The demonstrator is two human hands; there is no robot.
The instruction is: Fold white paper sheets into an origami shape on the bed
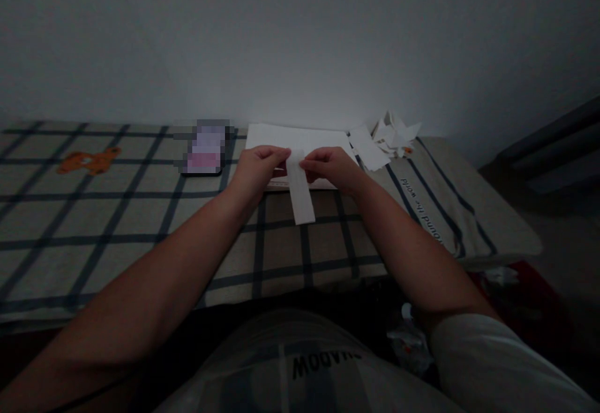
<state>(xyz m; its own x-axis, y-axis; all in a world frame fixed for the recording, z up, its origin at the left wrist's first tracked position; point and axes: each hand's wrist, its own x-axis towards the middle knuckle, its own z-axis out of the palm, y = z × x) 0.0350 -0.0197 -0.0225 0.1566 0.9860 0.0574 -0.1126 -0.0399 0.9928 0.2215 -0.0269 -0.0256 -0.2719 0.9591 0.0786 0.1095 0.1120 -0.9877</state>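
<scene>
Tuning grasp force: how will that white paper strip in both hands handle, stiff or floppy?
Probably floppy: the paper strip is thin and hangs down from where the left hand and right hand pinch its top. Likely very light, easily creased or torn. Lying flat, it shouldn't roll.

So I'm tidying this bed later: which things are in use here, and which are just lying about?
In use:
left hand
right hand
paper strip
white sheet

Lying about:
pile of paper scraps
phone
checked bedcover

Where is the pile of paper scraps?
In the head view, the pile of paper scraps lies on the checked cloth, far right, beside the white sheet.
</scene>
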